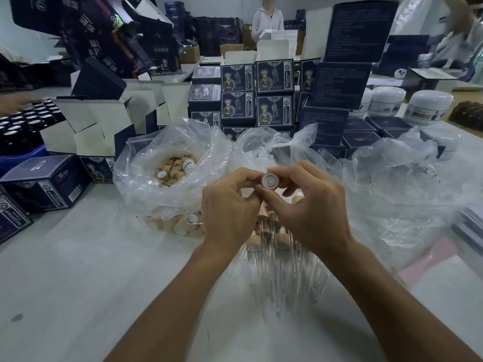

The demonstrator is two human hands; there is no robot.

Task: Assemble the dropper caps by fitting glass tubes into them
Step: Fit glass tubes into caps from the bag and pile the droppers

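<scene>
A wooden dropper cap (269,180) with a white inside faces me at the middle of the view. My right hand (311,207) pinches it between thumb and fingers. My left hand (230,207) touches its left side with curled fingertips. Below my hands lies a pile of assembled droppers (277,246), wooden caps with clear glass tubes pointing toward me. A clear plastic bag (146,173) at the left holds several loose wooden caps (173,169).
Dark blue product boxes (273,92) are stacked behind the bags. Open white-lined cartons (91,126) stand at the left. White jars (428,107) sit at the right rear. More crumpled plastic (397,178) lies to the right. A person in white (268,20) stands far back.
</scene>
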